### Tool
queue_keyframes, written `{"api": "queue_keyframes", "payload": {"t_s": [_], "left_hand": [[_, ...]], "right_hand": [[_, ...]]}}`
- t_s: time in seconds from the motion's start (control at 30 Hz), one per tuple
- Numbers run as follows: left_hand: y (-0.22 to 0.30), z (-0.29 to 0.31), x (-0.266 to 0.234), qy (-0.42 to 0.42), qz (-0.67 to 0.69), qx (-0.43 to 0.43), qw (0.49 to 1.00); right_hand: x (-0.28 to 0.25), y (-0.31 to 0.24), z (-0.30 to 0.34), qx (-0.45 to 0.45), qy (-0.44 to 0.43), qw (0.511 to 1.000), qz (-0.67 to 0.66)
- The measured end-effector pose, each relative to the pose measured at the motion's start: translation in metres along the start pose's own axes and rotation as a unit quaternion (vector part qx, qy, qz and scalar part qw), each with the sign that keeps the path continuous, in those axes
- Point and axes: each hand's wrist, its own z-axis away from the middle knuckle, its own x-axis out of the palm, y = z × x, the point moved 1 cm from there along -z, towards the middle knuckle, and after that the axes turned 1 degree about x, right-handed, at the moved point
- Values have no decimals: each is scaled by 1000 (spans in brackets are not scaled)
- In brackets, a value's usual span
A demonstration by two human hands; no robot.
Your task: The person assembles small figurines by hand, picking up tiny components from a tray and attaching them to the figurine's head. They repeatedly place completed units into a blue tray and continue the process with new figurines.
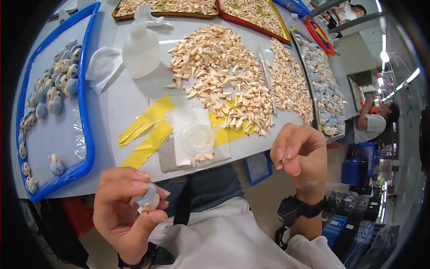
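Observation:
My left hand (122,207) is closed around a small blue and cream plush figure (147,200), held in front of my chest below the table edge. My right hand (301,158) is raised at the table's near edge with fingers curled; thumb and fingertips pinch something tiny that I cannot make out. Just beyond it lies a big heap of small cream and red pointed pieces (224,71). A clear round dish (198,139) sits on a white sheet taped down with yellow tape (148,127).
A blue tray (85,134) at left holds several blue plush figures. A white squeeze bottle (141,47) and a crumpled wipe (103,67) stand behind. Trays of pieces and figures (324,85) line the back and right. Another person (374,121) works at right.

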Motion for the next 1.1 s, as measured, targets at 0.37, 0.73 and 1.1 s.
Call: {"api": "queue_keyframes", "payload": {"t_s": [0.37,0.73,1.1], "left_hand": [[-2,-1,0,-87,38,84,992],[-11,-2,-5,-113,13,119,986],[-15,-12,-4,-142,49,96,984]], "right_hand": [[11,-9,-1,-71,62,975,202],[61,-1,-41,-261,-68,865,424],[75,0,-40,-328,-55,769,546]]}}
